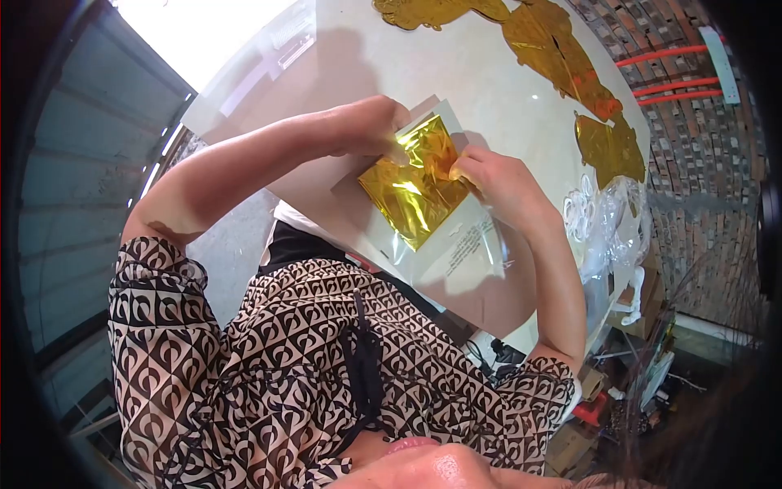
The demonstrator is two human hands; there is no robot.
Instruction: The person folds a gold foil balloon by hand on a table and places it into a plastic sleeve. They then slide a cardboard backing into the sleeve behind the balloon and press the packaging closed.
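White table (489, 81) | hands: left hand (371, 122) and right hand (493, 179) both pinching gold foil (415, 191) in clear bag (468, 244) | bag print unreadable

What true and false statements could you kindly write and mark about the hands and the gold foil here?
1. The left hand and right hand both grip the crinkled gold foil sheet in its clear plastic sleeve. True.
2. The sleeve lies on a dark wooden table. False: the glossy white table is pale.
3. More flat gold foil pieces lie farther along the table. True.
4. The person wears plain blue sleeves. False: a black-and-cream patterned top.
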